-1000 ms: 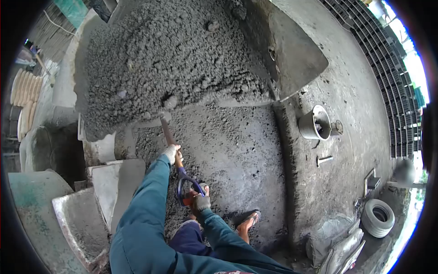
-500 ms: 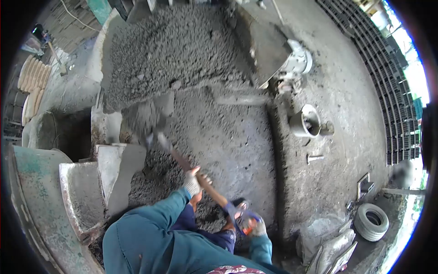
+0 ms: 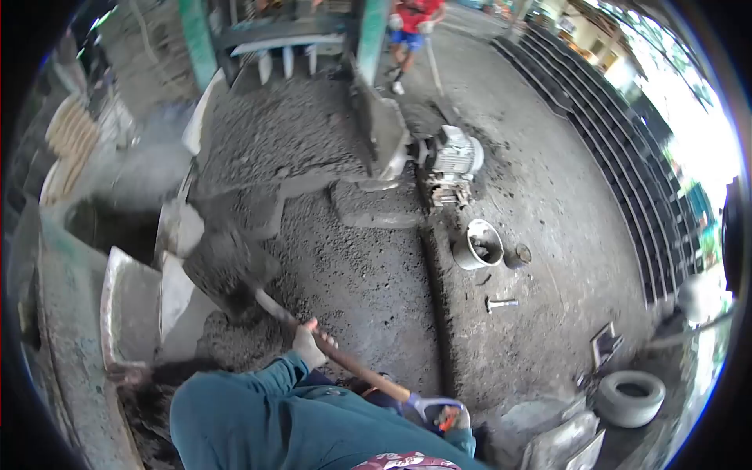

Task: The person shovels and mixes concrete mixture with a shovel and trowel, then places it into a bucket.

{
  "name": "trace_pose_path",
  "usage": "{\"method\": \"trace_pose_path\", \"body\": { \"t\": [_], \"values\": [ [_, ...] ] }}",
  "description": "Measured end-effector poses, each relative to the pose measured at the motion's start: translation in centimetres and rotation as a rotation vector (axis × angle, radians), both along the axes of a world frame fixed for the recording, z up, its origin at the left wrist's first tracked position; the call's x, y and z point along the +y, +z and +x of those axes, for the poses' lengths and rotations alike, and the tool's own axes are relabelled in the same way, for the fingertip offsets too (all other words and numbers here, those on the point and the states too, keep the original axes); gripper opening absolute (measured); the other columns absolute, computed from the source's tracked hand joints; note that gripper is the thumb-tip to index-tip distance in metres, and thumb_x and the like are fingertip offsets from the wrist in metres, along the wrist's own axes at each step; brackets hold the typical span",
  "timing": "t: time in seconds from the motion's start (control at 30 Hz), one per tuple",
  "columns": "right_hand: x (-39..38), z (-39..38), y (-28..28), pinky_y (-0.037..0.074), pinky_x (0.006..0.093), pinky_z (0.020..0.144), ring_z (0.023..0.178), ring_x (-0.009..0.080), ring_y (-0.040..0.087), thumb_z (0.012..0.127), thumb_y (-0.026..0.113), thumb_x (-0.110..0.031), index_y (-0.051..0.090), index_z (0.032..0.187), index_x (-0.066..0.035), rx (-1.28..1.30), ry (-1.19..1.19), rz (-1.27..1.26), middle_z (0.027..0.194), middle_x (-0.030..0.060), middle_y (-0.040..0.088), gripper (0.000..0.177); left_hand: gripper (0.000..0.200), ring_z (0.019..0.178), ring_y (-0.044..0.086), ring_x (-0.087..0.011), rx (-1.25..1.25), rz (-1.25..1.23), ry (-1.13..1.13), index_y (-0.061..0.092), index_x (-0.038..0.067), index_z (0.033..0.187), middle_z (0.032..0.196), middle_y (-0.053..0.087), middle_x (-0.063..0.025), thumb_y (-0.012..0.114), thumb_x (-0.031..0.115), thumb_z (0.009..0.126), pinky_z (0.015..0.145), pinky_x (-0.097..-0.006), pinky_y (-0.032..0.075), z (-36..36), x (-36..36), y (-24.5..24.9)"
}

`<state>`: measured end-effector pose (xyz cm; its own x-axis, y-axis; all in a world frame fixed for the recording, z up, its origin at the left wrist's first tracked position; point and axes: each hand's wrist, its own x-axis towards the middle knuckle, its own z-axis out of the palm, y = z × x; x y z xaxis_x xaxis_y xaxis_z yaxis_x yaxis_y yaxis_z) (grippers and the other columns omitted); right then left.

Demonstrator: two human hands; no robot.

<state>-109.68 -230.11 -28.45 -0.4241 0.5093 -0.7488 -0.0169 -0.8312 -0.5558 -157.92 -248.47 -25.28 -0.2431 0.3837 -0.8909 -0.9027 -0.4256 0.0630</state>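
fingers of left hand [image 3: 308,345] wrapped mid-shaft, right hand [image 3: 448,419] closed on the grip; shovel [image 3: 270,305] raised, blade loaded (grey mix [image 3: 223,266]) beside the hopper [image 3: 129,305]; carrying step; load wants a level blade.

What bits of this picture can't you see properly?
- Head view: wooden-handled metal shovel, its loaded blade smeared by motion blur.
- Head view: right hand, mostly behind the shovel's blue grip.
- Head view: person in red shirt, cut off by top edge.
- Head view: round grey bucket, inside too dark and small.
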Motion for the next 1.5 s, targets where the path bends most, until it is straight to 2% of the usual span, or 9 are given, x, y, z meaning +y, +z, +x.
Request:
{"method": "trace_pose_path", "body": {
  "t": [0.07, 0.13, 0.17, 0.2, 0.27, 0.47, 0.57, 0.97, 1.5],
  "values": [
    [0.7, -5.7, -0.1, 0.047, 0.0422, 0.05, 0.054, 0.024, 0.053, 0.084, 0.061, -0.005, 0.058, 0.082, -0.006, -0.026, -0.019, -0.076, 0.063, 0.008, 0.052, 0.004, 0.028, 0.058, 0.051, -0.0244, 0.48, -0.009, -0.117, 0.051, 0.009, 0.078, 0.063, 0.049, -0.0041, 0.059, 0.03, 0.095, 0.065, -0.0461, 0.048, -2.9, 1.2, 5.2],
    [2.4, -9.0, -0.6, 0.046, 0.0379, 0.05, 0.054, 0.025, 0.054, 0.093, 0.05, -0.015, 0.059, 0.07, -0.007, 0.009, 0.088, -0.056, 0.062, 0.0102, 0.055, 0.026, 0.03, 0.053, 0.049, -0.0217, 0.666, 0.007, -0.051, 0.048, 0.012, 0.073, 0.061, 0.045, -0.0027, 0.062, 0.031, 0.092, 0.059, -0.0395, 0.046, -5.5, 2.8, 5.6],
    [4.4, -8.3, -3.2, 0.049, 0.0393, 0.051, 0.053, 0.0255, 0.057, 0.092, 0.056, -0.016, 0.061, 0.073, -0.004, -0.181, 0.429, 0.364, 0.062, 0.0108, 0.056, 0.023, 0.031, 0.052, 0.046, -0.0203, 0.54, 0.093, -0.104, 0.045, 0.014, 0.072, 0.06, 0.042, -0.0014, 0.059, 0.033, 0.093, 0.056, -0.0377, 0.043, -5.7, 2.9, 6.9],
    [5.1, -8.5, 1.7, 0.05, 0.0399, 0.051, 0.052, 0.025, 0.058, 0.091, 0.059, -0.013, 0.062, 0.074, -0.003, -0.12, 0.276, 0.215, 0.062, 0.0104, 0.057, 0.02, 0.035, 0.051, 0.043, -0.0197, 0.56, 0.255, -0.126, 0.042, 0.014, 0.071, 0.059, 0.04, -0.0007, 0.055, 0.036, 0.094, 0.056, -0.0368, 0.04, -6.1, 2.2, 3.9],
    [7.8, -8.5, 9.2, 0.051, 0.0402, 0.049, 0.051, 0.0237, 0.059, 0.087, 0.065, -0.009, 0.063, 0.077, -0.001, -0.08, 0.148, 0.169, 0.063, 0.0098, 0.059, 0.013, 0.039, 0.055, 0.045, -0.0196, 0.446, 0.018, -0.003, 0.04, 0.015, 0.069, 0.06, 0.041, -0.001, 0.055, 0.042, 0.092, 0.062, -0.0382, 0.045, -2.4, 2.0, 1.5],
    [12.8, -5.7, 13.8, 0.049, 0.0337, 0.047, 0.054, 0.016, 0.061, 0.08, 0.069, -0.007, 0.068, 0.095, -0.003, -0.385, 0.415, 0.539, 0.071, 0.0054, 0.066, 0.016, 0.045, 0.063, 0.055, -0.0252, 0.167, -0.402, 0.098, 0.043, 0.013, 0.067, 0.061, 0.051, -0.003, 0.047, 0.047, 0.095, 0.071, -0.0477, 0.051, 10.0, -0.1, -5.5],
    [14.0, -6.8, 13.4, 0.049, 0.0327, 0.047, 0.054, 0.0154, 0.061, 0.081, 0.069, -0.01, 0.069, 0.096, -0.006, -0.38, 0.47, 0.646, 0.07, 0.0037, 0.066, 0.016, 0.041, 0.07, 0.056, -0.0266, 0.234, -0.286, 0.128, 0.055, 0.013, 0.086, 0.077, 0.06, -0.0048, 0.043, 0.05, 0.098, 0.073, -0.0488, 0.046, 10.6, -3.5, -14.1],
    [13.0, -11.9, 15.1, 0.05, 0.0369, 0.05, 0.055, 0.0201, 0.063, 0.08, 0.064, -0.012, 0.071, 0.094, -0.008, -0.499, 0.583, 0.777, 0.066, 0.0083, 0.066, 0.017, 0.038, 0.071, 0.057, -0.0295, 0.192, -0.221, -0.336, 0.055, 0.012, 0.085, 0.078, 0.06, -0.0077, 0.047, 0.047, 0.096, 0.076, -0.0518, 0.046, 11.1, 12.4, -6.9],
    [20.1, -23.2, 12.8, 0.051, 0.0369, 0.055, 0.062, 0.019, 0.066, 0.08, 0.068, -0.008, 0.071, 0.097, -0.005, -0.442, 0.707, 0.643, 0.073, 0.0083, 0.068, 0.018, 0.034, 0.074, 0.058, -0.0334, 0.221, -0.236, -0.274, 0.055, 0.011, 0.084, 0.078, 0.06, -0.0117, 0.052, 0.044, 0.094, 0.079, -0.0557, 0.046, -2.2, 14.7, -7.0]
  ]
}}
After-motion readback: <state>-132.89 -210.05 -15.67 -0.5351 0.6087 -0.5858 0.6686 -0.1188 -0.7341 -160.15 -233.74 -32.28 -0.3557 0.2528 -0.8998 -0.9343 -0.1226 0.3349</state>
